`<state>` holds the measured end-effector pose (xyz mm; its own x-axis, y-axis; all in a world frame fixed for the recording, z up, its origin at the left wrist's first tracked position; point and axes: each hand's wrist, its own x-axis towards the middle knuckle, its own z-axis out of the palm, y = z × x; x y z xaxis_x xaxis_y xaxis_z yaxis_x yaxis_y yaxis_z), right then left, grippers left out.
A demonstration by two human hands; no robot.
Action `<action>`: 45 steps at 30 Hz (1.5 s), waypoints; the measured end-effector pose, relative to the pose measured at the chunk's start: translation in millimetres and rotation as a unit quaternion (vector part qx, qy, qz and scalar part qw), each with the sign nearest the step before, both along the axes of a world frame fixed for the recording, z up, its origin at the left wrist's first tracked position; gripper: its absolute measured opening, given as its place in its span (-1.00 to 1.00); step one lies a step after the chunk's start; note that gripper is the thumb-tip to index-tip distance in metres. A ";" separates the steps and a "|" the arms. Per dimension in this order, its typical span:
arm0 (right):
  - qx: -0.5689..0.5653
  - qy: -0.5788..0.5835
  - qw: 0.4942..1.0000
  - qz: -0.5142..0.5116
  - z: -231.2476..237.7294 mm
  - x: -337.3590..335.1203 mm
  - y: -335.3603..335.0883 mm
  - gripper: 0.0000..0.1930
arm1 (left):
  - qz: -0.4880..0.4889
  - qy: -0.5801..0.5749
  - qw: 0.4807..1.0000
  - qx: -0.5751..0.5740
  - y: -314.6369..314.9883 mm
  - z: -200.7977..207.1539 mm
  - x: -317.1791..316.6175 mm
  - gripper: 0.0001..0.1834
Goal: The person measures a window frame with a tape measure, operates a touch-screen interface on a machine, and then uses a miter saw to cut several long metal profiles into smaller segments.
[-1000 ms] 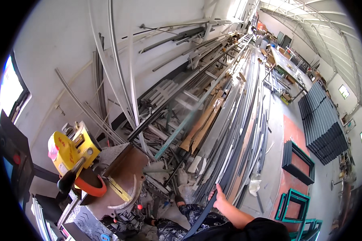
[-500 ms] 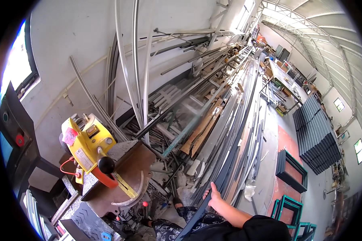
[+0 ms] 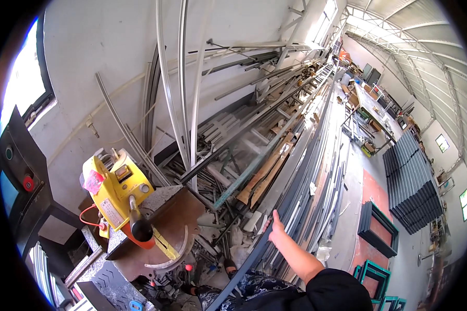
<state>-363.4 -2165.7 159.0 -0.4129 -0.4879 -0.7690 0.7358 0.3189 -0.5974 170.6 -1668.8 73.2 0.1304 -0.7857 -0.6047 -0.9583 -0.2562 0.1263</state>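
My right hand [image 3: 276,230] reaches out from the lower right with its thumb pointing up and its fingers wrapped round a long dark grey metal profile [image 3: 249,263]. The profile slants from the lower edge by my legs up over a heap of similar lengths [image 3: 308,192], where its far end cannot be told apart from them. My left hand is out of view. To the left stands a yellow cutting saw [image 3: 120,189] with a black-knobbed handle [image 3: 141,228], above a rusty brown round base [image 3: 174,217].
Metal offcuts [image 3: 189,181] and a torn cardboard strip [image 3: 267,173] lie along the wall. Tall pale profiles [image 3: 184,88] lean there. At the right are stacked dark frames [image 3: 407,181] and green-edged frames [image 3: 373,280]. A control panel [image 3: 23,171] stands far left.
My right hand has moved farther out and slightly left, still gripping the profile. The profile's near part has shifted left across my legs. The view has turned a little.
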 end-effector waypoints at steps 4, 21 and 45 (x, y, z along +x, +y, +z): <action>0.005 0.002 1.000 -0.003 -13.9 -19.2 -47.8 -0.46 | 0.028 0.015 0.992 -0.120 -107.2 108.5 -29.8 -0.59; -0.002 -0.163 0.967 0.197 -52.1 123.6 -85.0 -0.48 | 0.078 -0.034 0.995 -0.061 -286.4 138.7 -45.0 -0.63; 0.082 -0.001 0.973 0.217 -103.6 3.7 -234.5 -0.40 | 0.101 -0.052 0.968 -0.226 -214.0 90.6 87.5 -0.87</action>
<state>-359.7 -2400.2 55.5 -0.1928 -0.4870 -0.8519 0.5119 0.6907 -0.5107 258.0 -1882.8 163.8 0.3503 -0.9188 -0.1817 -0.9079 -0.3808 0.1752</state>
